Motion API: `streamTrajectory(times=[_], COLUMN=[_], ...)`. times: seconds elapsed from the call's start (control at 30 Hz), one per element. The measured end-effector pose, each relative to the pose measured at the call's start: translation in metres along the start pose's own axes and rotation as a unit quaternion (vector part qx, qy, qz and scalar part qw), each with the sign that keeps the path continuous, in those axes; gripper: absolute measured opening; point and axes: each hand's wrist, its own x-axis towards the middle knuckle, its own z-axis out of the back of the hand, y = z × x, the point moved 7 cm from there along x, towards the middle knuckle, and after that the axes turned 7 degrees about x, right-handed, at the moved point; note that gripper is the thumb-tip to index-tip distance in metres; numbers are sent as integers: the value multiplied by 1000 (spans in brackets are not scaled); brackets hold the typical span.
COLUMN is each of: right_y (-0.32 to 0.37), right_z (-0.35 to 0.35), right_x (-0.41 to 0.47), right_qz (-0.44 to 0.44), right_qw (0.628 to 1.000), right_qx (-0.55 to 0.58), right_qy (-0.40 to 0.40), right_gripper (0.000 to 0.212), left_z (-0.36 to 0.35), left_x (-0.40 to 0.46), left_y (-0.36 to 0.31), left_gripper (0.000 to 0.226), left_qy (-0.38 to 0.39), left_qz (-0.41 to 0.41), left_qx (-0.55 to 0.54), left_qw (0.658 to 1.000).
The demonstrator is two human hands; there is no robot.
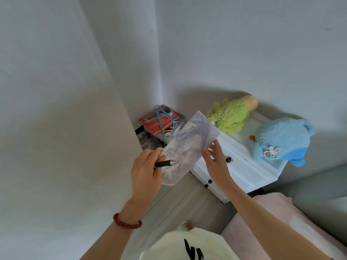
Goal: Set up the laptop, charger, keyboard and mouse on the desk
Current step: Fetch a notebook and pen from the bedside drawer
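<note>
Left of centre, left hand (145, 171), red bead bracelet (127, 221) on wrist, fingers curled round a black pen w/ silver tip (166, 163) and pinching the purple-white marbled flat sheet (185, 147), held in the air. Behind: red packet w/ blue wire hangers (162, 121). Right hand (216, 158), fingers spread, touches sheet's right edge. Further right, white cabinet (244, 166) carries green fuzzy plush (230, 116) & blue plush w/ rabbit patch (281, 139). Laptop, charger, keyboard, mouse: can't tell where.

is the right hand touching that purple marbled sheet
Touching. The head view shows the right hand with its straight fingers laid against the right edge of the purple marbled sheet, no gap between them.
</note>
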Motion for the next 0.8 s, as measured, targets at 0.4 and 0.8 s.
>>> streamTrajectory(times=[0.4,0.8], right_y=[25,64], right_z=[-223,-528], right_x=[-267,-627], right_qz=[135,332], right_qw=[970,706], right_qx=[4,-75], right_qy=[200,621], right_gripper=[32,21], left_z=[243,475], left_x=[-311,-657], left_y=[136,203], left_gripper=[23,14], left_qy=[-143,-322], left_qz=[219,581], left_qx=[137,332], left_qw=[955,669])
